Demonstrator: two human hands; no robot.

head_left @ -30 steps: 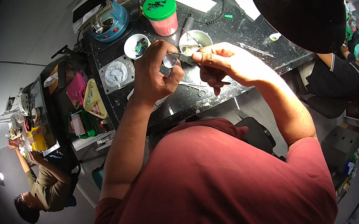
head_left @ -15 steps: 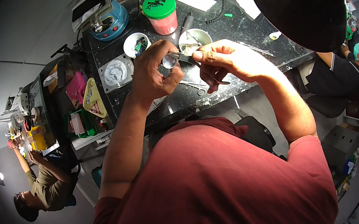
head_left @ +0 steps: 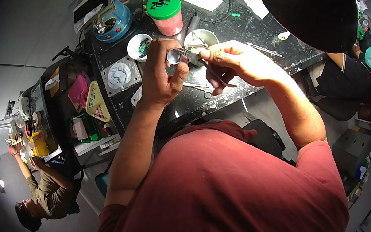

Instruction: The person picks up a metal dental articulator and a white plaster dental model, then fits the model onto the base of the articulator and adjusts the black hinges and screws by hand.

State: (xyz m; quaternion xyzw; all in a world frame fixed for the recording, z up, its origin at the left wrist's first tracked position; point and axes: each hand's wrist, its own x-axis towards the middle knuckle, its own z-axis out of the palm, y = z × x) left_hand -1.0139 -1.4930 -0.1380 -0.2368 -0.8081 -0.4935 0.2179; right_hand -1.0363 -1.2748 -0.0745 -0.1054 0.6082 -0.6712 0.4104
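Observation:
Over the front of the black workbench, my left hand (head_left: 163,74) is closed around a small round, shiny silvery piece (head_left: 174,56), gripping it between thumb and fingers. Close on its right, my right hand (head_left: 228,62) is closed on a plier-like hand tool (head_left: 222,79), one dark curved handle showing below the fingers. The tool's tip is at the right side of the round piece; whether the jaws touch it I cannot tell. Just behind my hands stands a white bowl (head_left: 206,36) with thin tools in it. Scissors-like metal tools (head_left: 206,92) lie beneath.
A smaller white bowl (head_left: 133,44) holds small green and dark bits. Behind it stands a pink tub with a green lid (head_left: 164,6). A square plate with white material (head_left: 119,76) lies left; a black lamp shade (head_left: 310,8) overhangs the right. Two other people sit at the sides.
My left hand has turned slightly and its fingers have shifted around the round piece, its thumb now lower. My right hand has stayed nearly in place, the tool turned a little.

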